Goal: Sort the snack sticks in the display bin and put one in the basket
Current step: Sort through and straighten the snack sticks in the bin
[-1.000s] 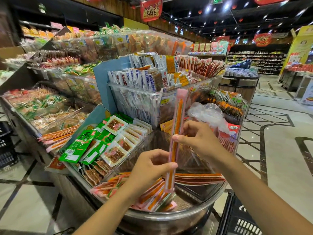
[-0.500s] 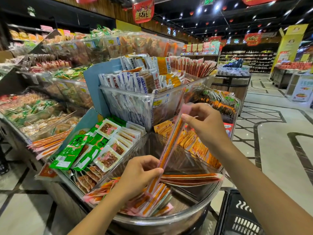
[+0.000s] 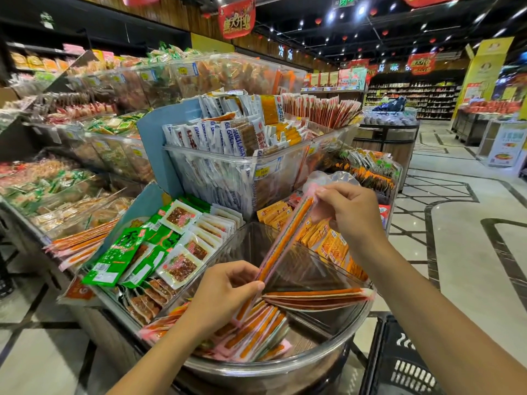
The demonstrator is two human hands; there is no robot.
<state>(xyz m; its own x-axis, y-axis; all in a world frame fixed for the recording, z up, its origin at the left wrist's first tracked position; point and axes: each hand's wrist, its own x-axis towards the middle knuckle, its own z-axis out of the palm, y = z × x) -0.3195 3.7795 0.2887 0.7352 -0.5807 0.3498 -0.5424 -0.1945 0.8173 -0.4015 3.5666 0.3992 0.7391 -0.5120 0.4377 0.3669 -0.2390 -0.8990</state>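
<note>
I hold one long orange snack stick (image 3: 288, 238) in a pink-edged wrapper slantwise above the clear curved display bin (image 3: 299, 363). My left hand (image 3: 225, 292) pinches its lower end and my right hand (image 3: 348, 209) pinches its upper end. In the bin lies a loose pile of like sticks (image 3: 256, 334) at the front, and a neat stack of sticks (image 3: 316, 299) rests flat toward the right. The black basket (image 3: 405, 363) stands on the floor at the lower right, only partly in view.
Green and white snack packs (image 3: 159, 249) fill the compartment to the left, yellow packs (image 3: 330, 243) the one behind the bin. A taller clear bin of white packets (image 3: 228, 172) stands behind. More sticks (image 3: 82, 240) lie at far left. Tiled aisle floor (image 3: 456, 223) opens on the right.
The stick has tilted from nearly upright to a slant, top end toward the right. My right hand slid up from its middle to its top end; my left hand keeps the lower end.
</note>
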